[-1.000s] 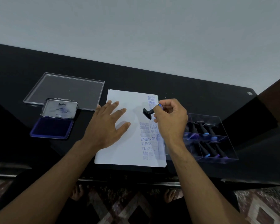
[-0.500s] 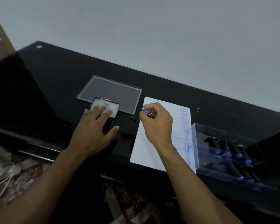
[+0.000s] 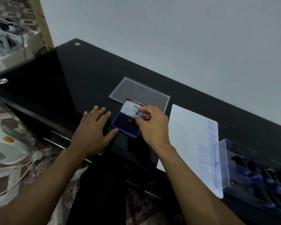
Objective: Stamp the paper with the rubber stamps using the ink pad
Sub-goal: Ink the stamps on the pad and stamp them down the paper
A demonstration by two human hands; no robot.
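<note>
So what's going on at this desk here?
A person is stamping paper. The right hand pinches a rubber stamp by its blue-capped handle and holds it down over the open ink pad. The left hand rests flat on the black table beside the pad. The white sheet to the right already carries blue prints along its right edge.

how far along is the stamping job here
Done: blue impressions run down the right edge of the paper. In hand: the right hand holds a stamp over the open ink pad; the left hand lies flat beside it. Left: most of the sheet is blank.
</note>
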